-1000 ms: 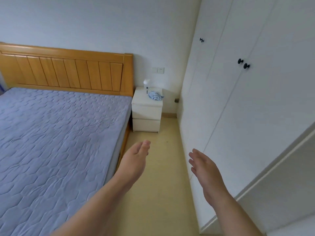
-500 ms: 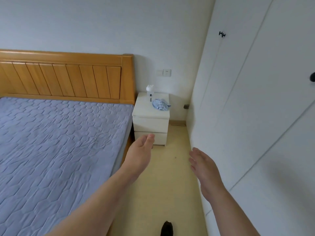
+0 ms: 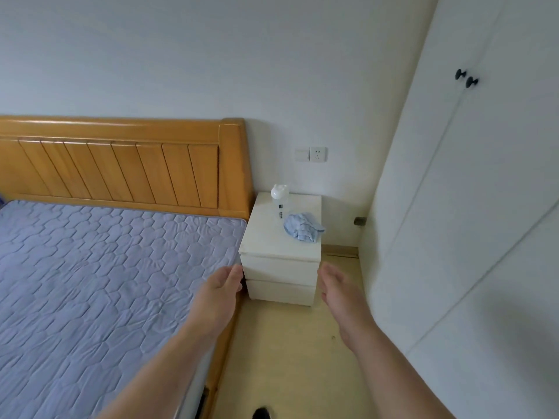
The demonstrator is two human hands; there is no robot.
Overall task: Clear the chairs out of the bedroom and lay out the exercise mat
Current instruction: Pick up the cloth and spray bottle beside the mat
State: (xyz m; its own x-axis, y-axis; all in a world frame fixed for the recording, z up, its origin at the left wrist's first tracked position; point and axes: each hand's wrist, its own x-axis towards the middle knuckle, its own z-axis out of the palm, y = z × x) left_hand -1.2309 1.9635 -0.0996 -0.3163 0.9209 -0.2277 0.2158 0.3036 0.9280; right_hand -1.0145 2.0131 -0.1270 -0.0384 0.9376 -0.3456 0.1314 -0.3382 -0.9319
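At the bottom edge of the frame a dark shoe tip (image 3: 262,413) shows on the pale floor (image 3: 290,358). Both forearms reach up from the lower frame. The left hand (image 3: 222,290) and right hand (image 3: 340,293) are spread, palms turned toward each other, holding nothing — each grip is loose and apart. Between them, just beyond the fingertips, stands a white nightstand (image 3: 281,276) with two drawers. On its top sit a clear bottle (image 3: 279,201) and a crumpled blue cloth (image 3: 302,229). The bed (image 3: 99,282) with its quilted grey cover fills the left; its wooden headboard (image 3: 121,167) stands behind. A white wardrobe (image 3: 469,207) runs along the right. No chairs or exercise mat are in view.
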